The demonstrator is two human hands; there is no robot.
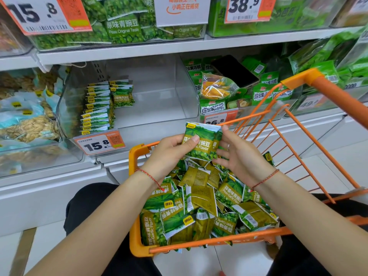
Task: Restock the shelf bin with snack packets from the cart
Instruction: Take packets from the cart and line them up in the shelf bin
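Above the orange cart (137, 244), my left hand (169, 154) grips a small stack of green garlic-pea packets (201, 140), thumb across the front. My right hand (237, 156) touches the stack's right side with relaxed, spread fingers. Several more green packets (199, 208) lie heaped in the cart below. The clear shelf bin (159, 100) stands straight ahead with a row of the same packets (99, 108) stacked upright at its left side; the rest of the bin is bare.
A 15.8 price tag (99, 143) hangs on the bin's front. Bins of tan snacks (25, 124) sit to the left and green mixed-chip bags (219, 90) to the right. A dark phone (235, 71) lies on those bags. The upper shelf (139, 50) holds original-taste peas.
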